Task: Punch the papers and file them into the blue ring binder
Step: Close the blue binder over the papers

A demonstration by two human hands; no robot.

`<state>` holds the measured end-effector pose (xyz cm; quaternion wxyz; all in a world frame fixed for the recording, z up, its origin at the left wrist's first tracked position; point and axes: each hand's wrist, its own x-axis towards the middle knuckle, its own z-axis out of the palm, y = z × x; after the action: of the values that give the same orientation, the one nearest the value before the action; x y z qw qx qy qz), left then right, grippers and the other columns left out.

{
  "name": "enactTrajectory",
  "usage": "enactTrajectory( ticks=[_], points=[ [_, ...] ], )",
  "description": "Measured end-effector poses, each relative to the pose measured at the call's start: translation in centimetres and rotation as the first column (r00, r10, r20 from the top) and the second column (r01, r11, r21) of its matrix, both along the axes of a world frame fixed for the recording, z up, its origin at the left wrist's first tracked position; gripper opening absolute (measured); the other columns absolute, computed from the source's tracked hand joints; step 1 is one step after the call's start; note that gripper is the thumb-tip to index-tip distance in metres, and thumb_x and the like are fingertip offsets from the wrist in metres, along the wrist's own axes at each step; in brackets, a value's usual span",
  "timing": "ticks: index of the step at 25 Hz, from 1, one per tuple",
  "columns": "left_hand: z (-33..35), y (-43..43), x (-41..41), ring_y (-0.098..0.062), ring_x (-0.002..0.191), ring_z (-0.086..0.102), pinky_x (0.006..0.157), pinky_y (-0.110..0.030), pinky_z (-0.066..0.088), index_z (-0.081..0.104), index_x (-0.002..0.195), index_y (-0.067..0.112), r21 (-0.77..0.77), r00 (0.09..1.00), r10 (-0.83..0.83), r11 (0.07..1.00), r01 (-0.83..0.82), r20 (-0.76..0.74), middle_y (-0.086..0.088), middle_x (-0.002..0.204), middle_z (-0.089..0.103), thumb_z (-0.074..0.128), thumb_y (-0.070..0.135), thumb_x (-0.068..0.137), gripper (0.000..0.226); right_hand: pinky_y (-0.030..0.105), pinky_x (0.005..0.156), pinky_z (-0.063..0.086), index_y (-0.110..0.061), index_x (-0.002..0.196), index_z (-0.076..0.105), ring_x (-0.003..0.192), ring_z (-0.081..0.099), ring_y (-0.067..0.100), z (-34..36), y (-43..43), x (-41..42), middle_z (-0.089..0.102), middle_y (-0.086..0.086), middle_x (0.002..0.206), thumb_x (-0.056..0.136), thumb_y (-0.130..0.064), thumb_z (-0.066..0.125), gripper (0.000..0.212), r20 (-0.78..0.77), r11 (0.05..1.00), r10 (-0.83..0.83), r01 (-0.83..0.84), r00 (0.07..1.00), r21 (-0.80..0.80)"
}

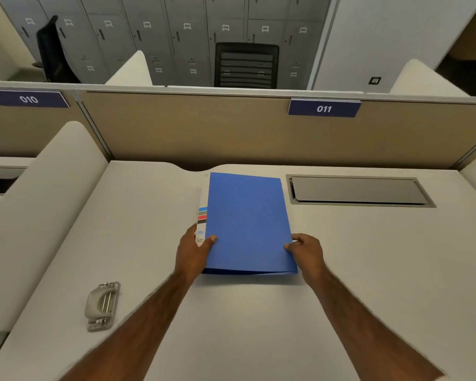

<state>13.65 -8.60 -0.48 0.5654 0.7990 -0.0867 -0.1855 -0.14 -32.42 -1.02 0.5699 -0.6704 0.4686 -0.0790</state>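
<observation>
The blue ring binder (248,221) lies shut on the white desk (368,270), its white labelled spine facing left. My left hand (194,251) grips the binder's near left corner at the spine, thumb on the cover. My right hand (307,253) holds the near right edge, thumb on top and fingers under the cover. A grey metal hole punch (102,305) sits on the desk to the near left, apart from both hands. No loose papers show.
A recessed grey cable hatch (359,191) is set into the desk right of the binder. A beige partition (231,127) with signs 010 and 011 closes the far side. White dividers stand at left (47,202) and right. Lockers and a black chair lie beyond.
</observation>
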Motion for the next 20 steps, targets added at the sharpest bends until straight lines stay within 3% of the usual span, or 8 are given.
enactTrajectory(
  ticks=[3,7,11,15,17,20],
  points=[
    [-1.9,-1.5,2.7,-0.014,0.100,0.062,0.069,-0.013,0.045,0.050,0.138,0.018,0.105,0.998,0.008,0.994,-0.015,0.070,0.000,0.125,0.062,0.068,0.032,0.091,0.052,0.039,0.083,0.060,-0.007,0.105,0.073,0.094,0.070,0.027,-1.8,-1.0,2.6,0.074,0.009,0.109,0.086,-0.004,0.063,0.022,-0.032,0.999,0.011,-0.012,0.999,-0.037],
    [-3.6,-2.9,4.4,-0.019,0.116,0.055,0.095,-0.036,0.050,0.042,0.145,0.021,0.220,0.989,0.022,0.974,-0.054,0.143,-0.004,0.132,0.055,0.067,0.034,0.091,0.061,0.038,0.083,0.058,-0.008,0.107,0.072,0.095,0.069,0.027,-2.8,-1.6,5.0,0.073,0.007,0.113,0.086,-0.004,0.060,0.024,-0.076,0.992,0.012,-0.022,0.997,-0.121],
    [-3.9,-3.8,5.2,-0.027,0.134,0.042,0.108,-0.045,0.040,0.033,0.150,0.020,0.373,0.953,-0.122,0.928,0.010,0.278,-0.008,0.148,0.040,0.057,0.032,0.096,0.060,0.031,0.085,0.052,-0.010,0.133,0.056,0.107,0.064,0.027,-2.9,-1.8,6.2,0.064,0.008,0.123,0.093,-0.010,0.062,0.040,-0.110,0.971,0.046,-0.070,0.993,-0.227],
    [-5.0,-4.3,4.9,-0.031,0.151,0.014,0.121,-0.044,0.019,0.018,0.157,0.021,0.655,0.853,-0.350,0.755,0.013,0.387,-0.005,0.166,0.011,0.036,0.040,0.103,0.060,0.033,0.089,0.051,-0.006,0.134,0.057,0.110,0.063,0.030,-3.4,-1.9,7.0,0.059,0.012,0.131,0.095,-0.012,0.060,0.040,-0.183,0.935,0.059,-0.118,0.981,-0.335],
    [-5.5,-4.5,4.6,-0.033,0.153,0.006,0.123,-0.046,0.009,0.013,0.158,0.019,0.748,0.779,-0.450,0.663,-0.037,0.437,-0.008,0.167,0.006,0.028,0.045,0.103,0.063,0.036,0.094,0.050,-0.006,0.136,0.056,0.116,0.057,0.031,-3.4,-1.5,7.1,0.052,0.013,0.132,0.096,-0.013,0.056,0.040,-0.262,0.907,0.070,-0.170,0.963,-0.385],
    [-5.4,-4.9,4.5,-0.034,0.153,0.005,0.123,-0.047,0.005,0.011,0.159,0.016,0.782,0.763,-0.484,0.622,-0.044,0.428,-0.012,0.166,0.005,0.026,0.048,0.102,0.066,0.043,0.097,0.048,-0.010,0.134,0.056,0.120,0.050,0.032,-3.1,-0.6,6.7,0.052,0.014,0.129,0.097,-0.016,0.049,0.038,-0.468,0.754,0.127,-0.392,0.875,-0.527]
  ],
)
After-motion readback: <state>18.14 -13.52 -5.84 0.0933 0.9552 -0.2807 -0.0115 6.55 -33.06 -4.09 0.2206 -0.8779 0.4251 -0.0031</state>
